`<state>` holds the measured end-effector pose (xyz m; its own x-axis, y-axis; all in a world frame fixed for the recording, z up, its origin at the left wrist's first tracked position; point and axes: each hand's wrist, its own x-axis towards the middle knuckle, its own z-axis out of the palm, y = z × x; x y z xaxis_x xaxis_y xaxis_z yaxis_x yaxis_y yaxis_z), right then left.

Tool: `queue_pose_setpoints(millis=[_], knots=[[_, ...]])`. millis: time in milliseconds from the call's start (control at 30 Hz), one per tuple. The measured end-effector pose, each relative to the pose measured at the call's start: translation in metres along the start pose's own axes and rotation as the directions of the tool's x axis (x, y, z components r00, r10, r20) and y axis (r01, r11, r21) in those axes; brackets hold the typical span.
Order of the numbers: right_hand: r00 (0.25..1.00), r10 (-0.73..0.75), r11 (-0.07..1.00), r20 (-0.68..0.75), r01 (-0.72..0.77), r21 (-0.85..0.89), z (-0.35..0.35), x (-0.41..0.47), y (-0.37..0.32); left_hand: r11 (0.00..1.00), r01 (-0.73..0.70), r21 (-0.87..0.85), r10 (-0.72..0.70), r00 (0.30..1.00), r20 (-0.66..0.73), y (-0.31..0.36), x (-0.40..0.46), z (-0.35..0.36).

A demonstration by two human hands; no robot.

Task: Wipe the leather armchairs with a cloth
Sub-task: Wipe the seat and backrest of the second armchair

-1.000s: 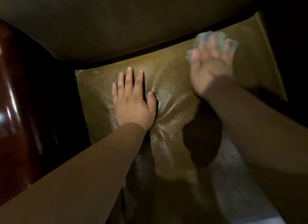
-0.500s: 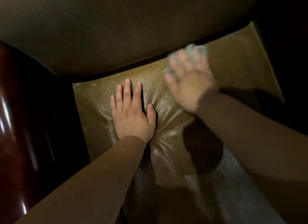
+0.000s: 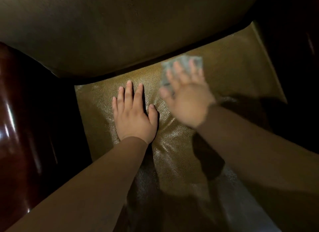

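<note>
The small grey-green cloth [image 3: 183,66] lies on the far part of the olive-brown leather seat cushion [image 3: 172,142], pressed flat under the spread, straight fingers of the right hand [image 3: 187,100], while the left hand [image 3: 133,114] rests open and flat just beside it, so the seat-wiping step seems underway and next calls for sweeping toward unwiped leather.

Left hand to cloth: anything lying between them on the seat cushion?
Nothing loose. In the head view, only bare seat cushion leather separates the flat left hand from the cloth, which sits under the blurred right hand.
</note>
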<state>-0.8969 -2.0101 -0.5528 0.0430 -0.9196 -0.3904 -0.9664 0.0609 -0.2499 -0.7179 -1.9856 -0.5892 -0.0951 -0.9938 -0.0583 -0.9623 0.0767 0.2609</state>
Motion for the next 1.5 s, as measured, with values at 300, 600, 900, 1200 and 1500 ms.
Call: queue_pose_setpoints(millis=[300,600,900,1200,1500], knots=[[0.941,0.331,0.943,-0.073,-0.327,0.061,-0.044,-0.011,0.138,0.990,0.135,0.034,-0.138,0.982,0.128,0.024,0.011,-0.019],[0.996,-0.091,0.996,0.014,0.091,-0.018,-0.033,-0.018,0.090,0.996,-0.042,-0.077,0.043,0.999,0.011,0.105,0.062,0.014],[0.945,0.316,0.945,-0.083,-0.305,0.119,-0.031,0.032,0.101,0.997,-0.069,-0.016,0.069,0.998,-0.010,0.104,0.056,0.028],[0.941,0.306,0.952,-0.145,-0.301,0.060,-0.037,0.036,0.129,0.995,-0.098,0.018,0.099,0.992,-0.074,0.106,0.059,0.038],[0.954,0.269,0.961,-0.133,-0.258,0.093,-0.005,-0.065,0.104,0.994,-0.102,0.033,0.103,0.993,-0.057,0.103,0.057,0.038]])
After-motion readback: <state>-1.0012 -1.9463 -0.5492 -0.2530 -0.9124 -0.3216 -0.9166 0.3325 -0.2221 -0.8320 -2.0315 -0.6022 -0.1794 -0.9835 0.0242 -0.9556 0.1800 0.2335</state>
